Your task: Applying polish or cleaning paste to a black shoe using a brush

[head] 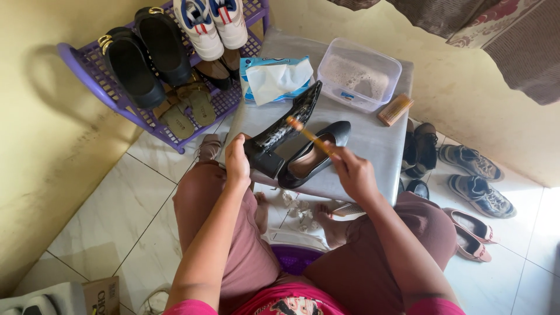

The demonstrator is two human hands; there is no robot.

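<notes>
My left hand (237, 161) grips a black block-heeled shoe (284, 129) at the heel end, holding it tilted with its sole side up above the grey table (373, 137). My right hand (352, 171) holds a small brush with an orange handle (309, 136); its head touches the raised shoe. The matching black shoe (312, 156) lies on the table just below the brush.
A clear plastic tub of soapy water (361, 73), a tissue pack (274, 79) and a wooden brush (395, 109) sit on the table's far side. A purple shoe rack (111, 87) with several shoes stands at left. More shoes (475, 186) lie on the tiled floor at right. Crumpled tissues (300, 210) lie by my feet.
</notes>
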